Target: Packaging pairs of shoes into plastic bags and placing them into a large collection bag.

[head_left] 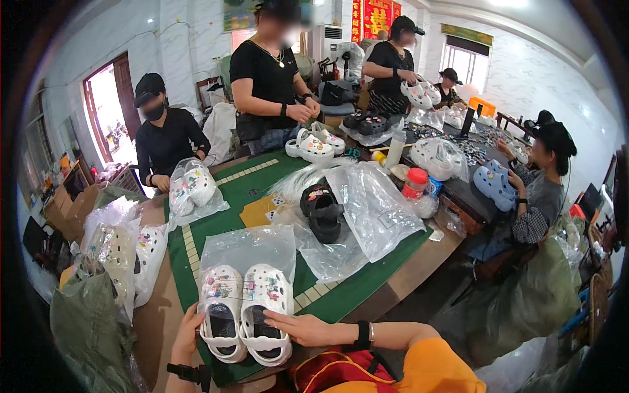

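Observation:
A pair of white clogs (267, 291) with colourful charms on the toes lies side by side before me, heels toward me. Their toe ends lie on or in a clear plastic bag (249, 247), which stretches away beyond them on the green table top. My left hand (187, 331) grips the outer side of the left clog, its fingers partly hidden. With my right hand (301, 329) I hold the right clog by its outer side, fingers reaching over the opening. Black bands circle both wrists.
Beyond lie black clogs (322, 213) on plastic, bagged white clogs (192, 188) and unbagged white clogs (310, 145). Several co-workers surround the joined tables; one holds blue clogs (495, 186). A red-lidded jar (415, 183) and a bottle (396, 149) stand at right. Sacks (88, 334) sit left.

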Demonstrator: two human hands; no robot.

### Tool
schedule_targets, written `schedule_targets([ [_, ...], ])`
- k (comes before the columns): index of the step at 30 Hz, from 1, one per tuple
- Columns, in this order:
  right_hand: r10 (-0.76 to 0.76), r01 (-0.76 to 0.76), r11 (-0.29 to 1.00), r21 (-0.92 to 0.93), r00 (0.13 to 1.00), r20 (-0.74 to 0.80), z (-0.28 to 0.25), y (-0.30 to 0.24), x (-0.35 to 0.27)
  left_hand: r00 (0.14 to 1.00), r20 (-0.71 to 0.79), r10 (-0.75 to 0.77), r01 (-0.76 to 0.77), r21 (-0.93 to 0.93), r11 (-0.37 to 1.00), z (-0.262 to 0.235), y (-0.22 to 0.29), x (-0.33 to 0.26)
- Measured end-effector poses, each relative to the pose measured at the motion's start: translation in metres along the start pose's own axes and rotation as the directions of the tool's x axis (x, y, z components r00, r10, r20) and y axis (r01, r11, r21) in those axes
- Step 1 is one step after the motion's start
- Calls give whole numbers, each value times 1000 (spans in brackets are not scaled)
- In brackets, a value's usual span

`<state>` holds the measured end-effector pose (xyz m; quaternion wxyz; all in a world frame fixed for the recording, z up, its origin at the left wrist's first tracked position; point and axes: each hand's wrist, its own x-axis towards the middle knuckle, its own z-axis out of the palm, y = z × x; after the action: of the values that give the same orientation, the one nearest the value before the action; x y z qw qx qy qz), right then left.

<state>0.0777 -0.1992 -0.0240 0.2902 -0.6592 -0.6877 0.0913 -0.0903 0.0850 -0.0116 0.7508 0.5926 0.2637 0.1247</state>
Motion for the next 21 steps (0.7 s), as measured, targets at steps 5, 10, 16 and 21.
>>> schedule_targets([
  [5,16,-16,1000,-3,1000,-7,3,4,-2,974,-130,188,-165,166,972,-14,-40,22],
  [10,14,-14,1000,-1,999,-37,-3,0,0,908,-234,346,-122,644,756,-40,-66,27],
  [16,8,-8,1000,7,997,-76,5,2,1,854,-259,451,-221,604,766,-36,-80,27],
  [21,19,-15,999,41,995,-98,0,4,2,793,-15,610,-63,992,107,-21,-56,17],
])
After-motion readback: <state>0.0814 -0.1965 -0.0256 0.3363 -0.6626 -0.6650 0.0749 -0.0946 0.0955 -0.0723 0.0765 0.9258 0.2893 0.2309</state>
